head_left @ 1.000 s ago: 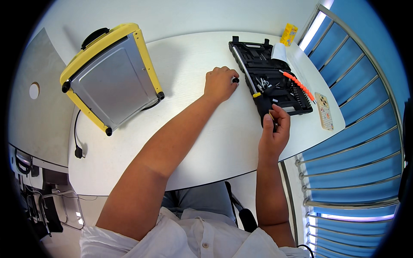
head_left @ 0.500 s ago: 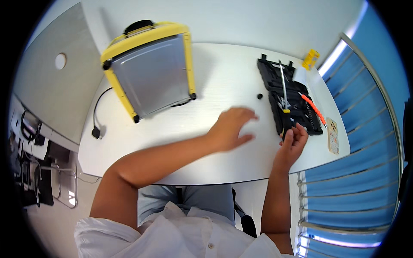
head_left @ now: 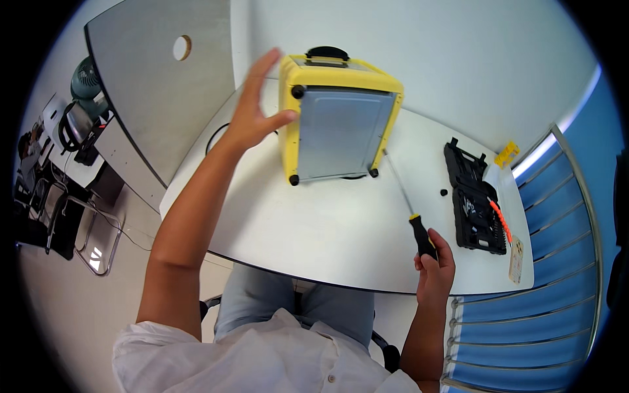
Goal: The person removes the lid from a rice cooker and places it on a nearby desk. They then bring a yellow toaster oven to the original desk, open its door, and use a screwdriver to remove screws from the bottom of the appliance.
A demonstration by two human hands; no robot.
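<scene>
A yellow box-shaped appliance [head_left: 344, 131] stands on the white table, its flat grey metal panel facing me, with black feet at the corners and a black handle on top. At its left side is my left hand [head_left: 257, 108], fingers stretched and spread, thumb at the front edge; whether it presses on the casing I cannot tell. A long screwdriver [head_left: 422, 237] with a black and yellow handle is in my closed right hand [head_left: 438, 265], near the table's front edge. Its thin shaft points up and away, the tip close to the appliance's lower right corner.
An open black tool case [head_left: 481, 216] lies at the right, with an orange-red tool [head_left: 501, 221] along its edge. Nearby are a small black knob-like piece [head_left: 443, 192], a patterned phone-shaped item [head_left: 516, 261] and a yellow object [head_left: 506, 154]. Metal railings [head_left: 567, 216] border the right side.
My left hand has swung from mid-table to the appliance's left side. The right hand has brought the screwdriver left, away from the tool case. The view has shifted, and the appliance appears turned.
</scene>
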